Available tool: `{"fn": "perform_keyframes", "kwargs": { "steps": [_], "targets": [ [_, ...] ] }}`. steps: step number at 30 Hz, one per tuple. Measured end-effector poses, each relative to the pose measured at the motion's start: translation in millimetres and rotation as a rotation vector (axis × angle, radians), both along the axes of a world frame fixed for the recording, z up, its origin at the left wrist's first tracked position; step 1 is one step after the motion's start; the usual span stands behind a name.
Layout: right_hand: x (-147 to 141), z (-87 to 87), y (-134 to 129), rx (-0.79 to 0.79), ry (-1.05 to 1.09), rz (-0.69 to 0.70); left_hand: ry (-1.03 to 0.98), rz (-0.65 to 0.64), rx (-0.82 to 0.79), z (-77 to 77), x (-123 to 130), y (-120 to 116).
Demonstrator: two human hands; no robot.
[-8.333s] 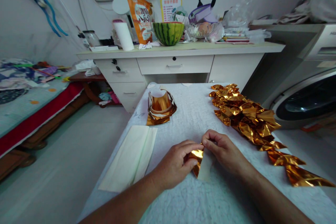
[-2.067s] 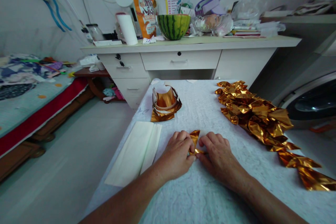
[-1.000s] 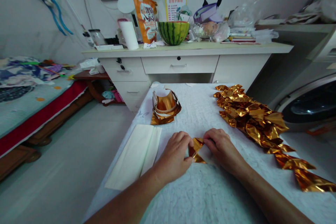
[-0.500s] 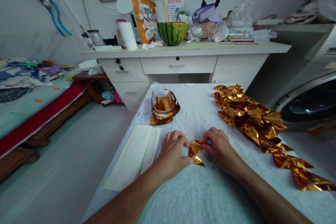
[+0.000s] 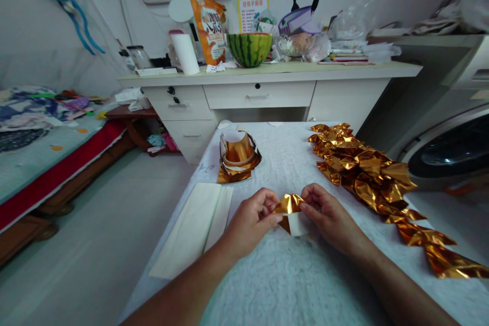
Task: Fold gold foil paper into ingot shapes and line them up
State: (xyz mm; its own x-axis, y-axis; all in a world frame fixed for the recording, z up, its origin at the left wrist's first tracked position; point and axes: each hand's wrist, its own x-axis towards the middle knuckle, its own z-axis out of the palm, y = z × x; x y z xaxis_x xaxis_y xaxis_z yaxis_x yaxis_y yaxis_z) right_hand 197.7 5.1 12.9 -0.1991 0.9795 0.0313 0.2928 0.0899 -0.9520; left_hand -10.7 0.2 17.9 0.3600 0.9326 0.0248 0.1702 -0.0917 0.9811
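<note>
A small gold foil piece (image 5: pixel 289 205) is pinched at its ends by the fingers of the left hand (image 5: pixel 255 216) and right hand (image 5: pixel 324 210), over the cloth-covered desk (image 5: pixel 275 285). Pale sheets (image 5: pixel 193 229) are laid leftward, folded foils (image 5: pixel 367 169) are heaped rightward, and a foil roll (image 5: pixel 237 152) is placed beyond.

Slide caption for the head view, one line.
Left hand and right hand holding folded gold foil at a cloth-covered table.

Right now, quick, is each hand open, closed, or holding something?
Left hand: closed, pinching the left end of the foil.
Right hand: closed, its grip on the foil's right end.
</note>
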Motion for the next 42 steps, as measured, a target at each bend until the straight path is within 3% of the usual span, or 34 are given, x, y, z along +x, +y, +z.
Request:
{"fn": "perform_keyframes", "kwargs": {
  "steps": [3,7,18,26,34,42],
  "targets": [
    [-2,3.2,-2,-0.026,0.062,0.035,-0.009,0.094,0.058,-0.4,-1,4],
    [-3,4.6,-4,-0.033,0.040,0.114,0.123,0.182,0.168,-1.0,-4,6],
    [-7,-1.2,-7,-0.022,-0.185,0.151,0.319,0.222,0.351,-3.3,-3,10],
    [-12,-0.7,-9,0.256,-0.550,0.170,0.570,0.150,0.369,-13.2,-3,14],
    [-10,-0.6,-10,0.281,-0.569,0.229,0.732,0.123,0.503,-12.8,-2,11],
    [-5,13.5,-17,0.274,-0.565,0.366,0.720,-0.049,0.507,-16.5,-4,11]
  ]
}}
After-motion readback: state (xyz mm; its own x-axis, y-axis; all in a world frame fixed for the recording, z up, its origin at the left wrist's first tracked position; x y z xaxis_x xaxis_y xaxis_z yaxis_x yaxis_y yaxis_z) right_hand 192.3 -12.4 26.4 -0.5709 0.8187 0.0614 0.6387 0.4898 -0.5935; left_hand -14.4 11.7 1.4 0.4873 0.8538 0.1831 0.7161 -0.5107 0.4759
